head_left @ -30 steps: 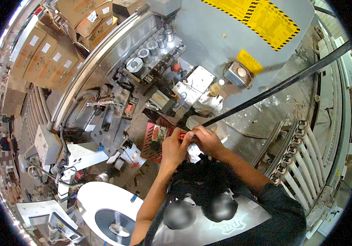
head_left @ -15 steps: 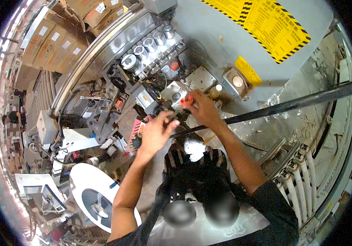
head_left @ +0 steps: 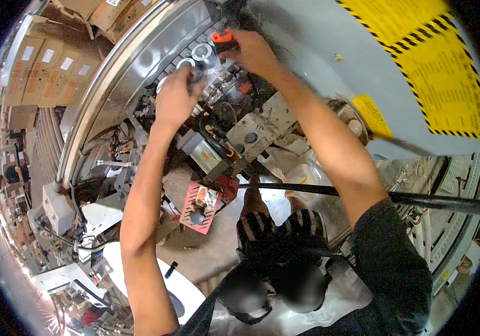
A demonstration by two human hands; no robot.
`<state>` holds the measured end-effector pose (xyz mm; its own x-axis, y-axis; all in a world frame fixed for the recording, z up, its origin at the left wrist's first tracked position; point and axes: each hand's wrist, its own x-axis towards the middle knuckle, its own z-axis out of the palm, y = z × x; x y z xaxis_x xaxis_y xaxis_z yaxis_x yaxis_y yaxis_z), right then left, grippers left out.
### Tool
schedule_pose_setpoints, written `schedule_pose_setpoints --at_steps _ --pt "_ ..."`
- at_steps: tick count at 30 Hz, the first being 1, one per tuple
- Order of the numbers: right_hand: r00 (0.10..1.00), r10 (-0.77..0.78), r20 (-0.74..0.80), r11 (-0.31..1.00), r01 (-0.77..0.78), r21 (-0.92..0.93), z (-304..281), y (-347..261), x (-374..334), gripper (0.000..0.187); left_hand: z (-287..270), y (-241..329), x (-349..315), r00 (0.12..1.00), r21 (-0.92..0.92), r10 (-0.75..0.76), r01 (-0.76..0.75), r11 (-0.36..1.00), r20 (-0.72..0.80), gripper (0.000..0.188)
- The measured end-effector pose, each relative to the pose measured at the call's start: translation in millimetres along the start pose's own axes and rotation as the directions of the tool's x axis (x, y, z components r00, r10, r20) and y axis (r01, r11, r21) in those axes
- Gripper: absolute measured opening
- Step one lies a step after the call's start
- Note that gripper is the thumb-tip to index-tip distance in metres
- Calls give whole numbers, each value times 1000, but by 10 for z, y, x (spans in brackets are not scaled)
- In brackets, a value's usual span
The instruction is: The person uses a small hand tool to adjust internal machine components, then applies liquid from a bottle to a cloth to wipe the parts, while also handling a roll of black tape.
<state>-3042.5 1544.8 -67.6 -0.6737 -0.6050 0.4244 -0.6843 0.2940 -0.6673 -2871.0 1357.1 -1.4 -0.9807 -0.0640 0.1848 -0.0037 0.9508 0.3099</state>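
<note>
A row of silver metal cylinders [head_left: 201,52] stands on the machine at the far side. Over its nearer left part reaches my left hand [head_left: 175,102], thumb and fingers apart, fingertips at the top of one cylinder; whether they touch it is unclear. My right hand [head_left: 251,53] is closed round a dark object with an orange-red top [head_left: 221,36] at the far right end of the row. Fingers cover much of that object, and its kind cannot be made out.
A small motor-like block [head_left: 203,155] and a metal housing [head_left: 248,136] sit nearer to me. A pink slotted tray [head_left: 198,223] holds small parts. A black bar [head_left: 318,189] crosses at waist height. Cardboard boxes [head_left: 41,70] are stacked left, beyond a curved rail.
Both hands have moved away from me, from the metal housing to the row of cylinders. The orange-red thing has travelled along in my right hand. The view has shifted too.
</note>
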Motion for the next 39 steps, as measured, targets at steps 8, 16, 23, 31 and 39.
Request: schedule_pose_setpoints --at_steps 8,16,23,31,39 --pt "1000 -20 7 976 21 -215 499 609 398 47 1563 -10 229 568 -941 -752 247 -232 335 25" --pt "983 -136 123 987 145 -69 448 789 648 56 1961 138 431 433 -983 -888 152 -100 157 49" --pt "982 -126 139 989 135 -56 298 507 785 53 2209 234 632 504 -1000 -863 -28 7 -20 66" --pt "947 -222 232 969 188 160 310 642 799 47 2524 423 1119 364 -893 -870 176 414 -332 82" --pt "944 -74 321 939 -43 343 233 676 767 40 2434 736 510 685 -933 -718 166 319 -124 35"
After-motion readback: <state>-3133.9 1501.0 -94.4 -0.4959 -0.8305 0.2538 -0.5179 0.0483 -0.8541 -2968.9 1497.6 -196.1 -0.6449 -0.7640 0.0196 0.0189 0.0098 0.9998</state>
